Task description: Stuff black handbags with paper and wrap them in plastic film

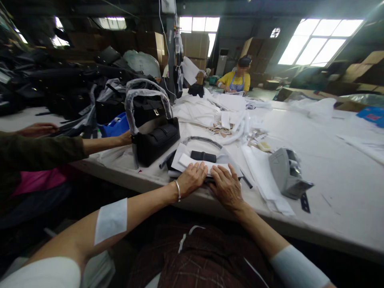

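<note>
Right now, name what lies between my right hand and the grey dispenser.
The head view shows white sheeting there and, nearer the right hand, a dark strap end.

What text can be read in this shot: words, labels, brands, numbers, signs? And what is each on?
No text is readable.
Blue packet, right edge: reddish print, too blurred to read.
Gold clasp on the rear black bag: too small to tell if it is marked.
Cartons at the back: too dark and blurred to read any marks.
Dispenser and white strip: no lettering seen.
</note>
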`<state>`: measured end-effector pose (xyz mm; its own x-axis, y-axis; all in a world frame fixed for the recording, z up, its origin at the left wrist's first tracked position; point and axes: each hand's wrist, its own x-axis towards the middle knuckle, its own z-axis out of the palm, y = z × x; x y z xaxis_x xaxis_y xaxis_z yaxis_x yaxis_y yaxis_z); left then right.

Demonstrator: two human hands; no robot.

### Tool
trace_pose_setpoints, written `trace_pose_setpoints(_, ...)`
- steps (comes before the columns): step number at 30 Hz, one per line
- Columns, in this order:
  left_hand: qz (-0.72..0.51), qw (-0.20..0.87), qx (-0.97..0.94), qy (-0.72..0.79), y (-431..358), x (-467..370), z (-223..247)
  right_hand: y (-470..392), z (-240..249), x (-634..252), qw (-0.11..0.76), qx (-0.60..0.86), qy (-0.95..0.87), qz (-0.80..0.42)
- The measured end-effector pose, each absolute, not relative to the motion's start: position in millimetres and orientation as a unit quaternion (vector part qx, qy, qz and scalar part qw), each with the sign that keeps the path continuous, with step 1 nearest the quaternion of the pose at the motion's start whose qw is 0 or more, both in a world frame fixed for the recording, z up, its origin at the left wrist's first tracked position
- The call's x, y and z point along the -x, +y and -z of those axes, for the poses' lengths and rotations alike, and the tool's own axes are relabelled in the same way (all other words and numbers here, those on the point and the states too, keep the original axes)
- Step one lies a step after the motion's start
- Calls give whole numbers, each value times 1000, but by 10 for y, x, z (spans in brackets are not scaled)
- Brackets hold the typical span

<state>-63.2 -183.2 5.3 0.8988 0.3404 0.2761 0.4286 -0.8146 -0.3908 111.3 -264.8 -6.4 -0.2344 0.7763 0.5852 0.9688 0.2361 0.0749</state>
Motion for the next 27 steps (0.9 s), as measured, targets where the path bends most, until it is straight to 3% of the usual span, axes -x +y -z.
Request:
trace_pose_setpoints(5, 129, 199, 955, -179, -1747, 706, -136, -2696, 5, -1007, 178, 592, -754, 222)
trace_pose_setpoints(18, 106, 84, 974, -181, -1548, 684, -621, -2349, -258, -1167, 213, 536, -768, 279)
trace_pose_setpoints(27, 274, 231, 897, -260, -1706, 601, -38, -2303, -257, -1098, 195, 551, -776, 236)
